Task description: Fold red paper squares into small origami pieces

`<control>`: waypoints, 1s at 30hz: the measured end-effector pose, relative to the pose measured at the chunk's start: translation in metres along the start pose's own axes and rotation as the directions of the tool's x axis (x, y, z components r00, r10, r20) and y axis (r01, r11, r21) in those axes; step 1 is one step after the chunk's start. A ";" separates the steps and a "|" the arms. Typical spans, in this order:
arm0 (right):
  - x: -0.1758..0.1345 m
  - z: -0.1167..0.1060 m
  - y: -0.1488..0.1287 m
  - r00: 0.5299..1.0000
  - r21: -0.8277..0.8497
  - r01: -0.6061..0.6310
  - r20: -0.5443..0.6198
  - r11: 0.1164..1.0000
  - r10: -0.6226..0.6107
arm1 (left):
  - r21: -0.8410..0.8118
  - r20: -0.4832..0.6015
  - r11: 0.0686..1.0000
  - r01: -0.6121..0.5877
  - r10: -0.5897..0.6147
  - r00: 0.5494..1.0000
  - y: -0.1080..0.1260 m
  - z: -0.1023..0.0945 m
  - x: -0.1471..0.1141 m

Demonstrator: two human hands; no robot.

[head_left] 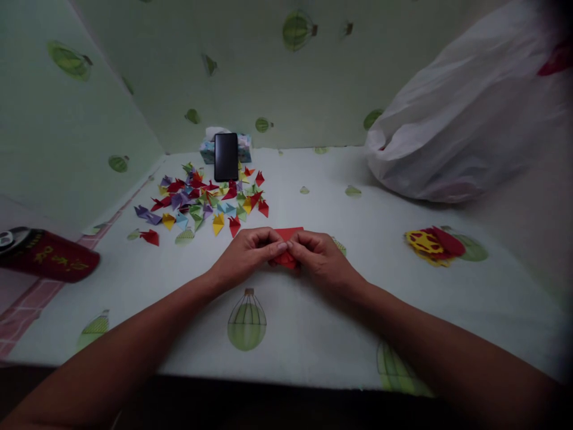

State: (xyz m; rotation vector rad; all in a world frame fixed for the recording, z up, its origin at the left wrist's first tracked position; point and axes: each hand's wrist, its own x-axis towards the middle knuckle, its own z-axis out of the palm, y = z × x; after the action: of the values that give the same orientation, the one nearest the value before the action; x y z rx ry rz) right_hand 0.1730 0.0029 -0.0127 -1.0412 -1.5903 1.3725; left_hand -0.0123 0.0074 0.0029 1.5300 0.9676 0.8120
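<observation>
Your left hand [245,254] and right hand [326,260] are meeting over the middle of the table [304,340], between its left and right edges. Both hands are grasping one small piece of red paper [290,232]: the thumbs are pressing on it side by side, while the other fingers are curling in and partly hiding it. You are showing its flat far portion beyond the thumbs; whether it is touching the table cannot be told.

Toward the back left corner, many folded paper cranes [181,199] are lying in a loose, multicoloured spread. Behind them, near the back edge, a tissue box [245,150] is holding white tissue [218,130], which is sticking out of its top. A phone [226,157] is leaning against the box's front, its dark screen facing you.

At the left edge, a red drink can [58,257] is appearing slanted, its silver top pointing outward; its inside is not showing. Near the back right corner, a white plastic bag [447,119] is bulging, its contents showing only as faint colours through the film. Toward the right edge, a red and yellow item [436,242] is lying flat, too blurred to identify.
</observation>
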 end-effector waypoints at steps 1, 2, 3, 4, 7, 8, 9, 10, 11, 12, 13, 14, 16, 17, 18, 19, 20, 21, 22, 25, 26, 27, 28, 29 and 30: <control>0.000 0.000 0.000 1.000 0.020 -0.005 0.005 1.000 0.004 | 0.001 -0.001 1.000 0.001 -0.001 1.000 0.000 0.000 0.000; 0.000 0.001 0.000 1.000 0.049 -0.010 0.012 0.999 0.010 | 0.000 -0.001 1.000 0.000 0.000 1.000 0.000 0.000 0.000; -0.001 0.001 0.000 1.000 0.082 -0.018 0.020 0.996 0.016 | -0.003 -0.002 1.000 -0.003 0.003 1.000 0.000 0.001 0.000; -0.001 0.002 0.000 0.999 0.116 -0.026 0.028 0.993 0.023 | -0.005 -0.005 1.000 -0.010 0.010 1.000 0.000 0.001 0.000; -0.002 0.003 0.001 0.999 0.218 -0.036 0.045 0.975 0.027 | 0.017 -0.045 0.999 -0.029 0.029 0.999 0.001 0.002 -0.001; -0.003 0.003 0.002 0.999 0.242 -0.034 0.048 0.970 0.023 | 0.024 -0.066 0.999 -0.032 0.033 0.997 0.001 0.002 -0.001; -0.003 0.003 0.003 0.999 0.258 -0.029 0.049 0.966 0.017 | 0.030 -0.087 0.999 -0.033 0.036 0.996 0.002 0.002 -0.001; -0.003 0.003 0.003 0.999 0.265 -0.027 0.050 0.964 0.015 | 0.033 -0.108 0.999 -0.035 0.038 0.993 0.002 0.002 -0.001; -0.004 0.003 0.004 0.998 0.267 -0.030 0.052 0.963 0.016 | 0.035 -0.127 0.999 -0.037 0.042 0.991 0.002 0.001 -0.001; -0.004 0.002 0.004 0.998 0.266 -0.037 0.055 0.963 0.023 | 0.037 -0.144 0.998 -0.042 0.047 0.988 0.002 0.001 -0.001; -0.004 0.002 0.004 0.998 0.264 -0.047 0.060 0.963 0.032 | 0.042 -0.157 0.998 -0.047 0.053 0.986 0.003 0.000 -0.001; -0.004 0.002 0.003 0.997 0.262 -0.058 0.063 0.963 0.043 | 0.048 -0.168 0.997 -0.054 0.061 0.984 0.003 0.000 -0.001; -0.004 0.002 0.002 0.996 0.248 -0.073 0.065 0.966 0.059 | 0.060 -0.183 0.996 -0.064 0.074 0.980 0.003 0.001 -0.001; -0.004 0.002 0.001 0.996 0.236 -0.076 0.059 0.969 0.063 | 0.065 -0.192 0.996 -0.066 0.078 0.978 0.003 0.002 -0.002; -0.004 0.002 0.000 0.997 0.222 -0.075 0.052 0.972 0.065 | 0.067 -0.203 0.996 -0.065 0.077 0.976 0.003 0.003 -0.002; -0.004 0.003 0.000 0.997 0.208 -0.070 0.040 0.976 0.063 | 0.065 -0.217 0.996 -0.060 0.073 0.973 0.003 0.005 -0.002; -0.005 0.003 -0.001 0.998 0.196 -0.064 0.027 0.978 0.060 | 0.055 -0.231 0.997 -0.056 0.067 0.971 0.003 0.006 -0.003; -0.005 0.003 -0.002 0.998 0.186 -0.057 0.012 0.981 0.055 | 0.039 -0.239 0.998 -0.050 0.058 0.969 0.002 0.008 -0.003; -0.005 0.004 -0.003 0.999 0.177 -0.049 0.001 0.983 0.049 | 0.013 -0.239 0.999 -0.043 0.045 0.970 0.002 0.008 -0.003; -0.005 0.005 -0.002 0.999 0.186 -0.028 -0.033 0.982 0.034 | -0.089 -0.195 0.996 -0.007 -0.010 0.981 -0.001 0.008 -0.002; -0.004 0.005 -0.001 0.999 0.203 -0.021 -0.043 0.979 0.030 | -0.125 -0.172 0.992 0.006 -0.027 0.985 -0.001 0.008 -0.001; -0.004 0.004 0.000 0.998 0.225 -0.014 -0.054 0.974 0.027 | -0.160 -0.149 0.987 0.017 -0.041 0.988 -0.001 0.008 -0.001; -0.004 0.004 0.001 0.998 0.251 -0.006 -0.066 0.968 0.023 | -0.189 -0.129 0.982 0.024 -0.049 0.990 -0.002 0.007 0.000; -0.003 0.004 0.002 0.997 0.276 0.000 -0.077 0.961 0.022 | -0.212 -0.112 0.977 0.030 -0.055 0.992 -0.002 0.007 0.000; -0.003 0.004 0.003 0.996 0.297 0.001 -0.083 0.955 0.024 | -0.227 -0.100 0.973 0.035 -0.059 0.993 -0.002 0.008 0.000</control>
State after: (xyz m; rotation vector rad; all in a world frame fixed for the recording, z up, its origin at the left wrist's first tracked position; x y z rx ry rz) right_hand 0.1705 -0.0007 -0.0167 -0.9143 -1.2695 1.4992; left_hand -0.0060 0.0038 0.0000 1.2754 0.9509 0.9432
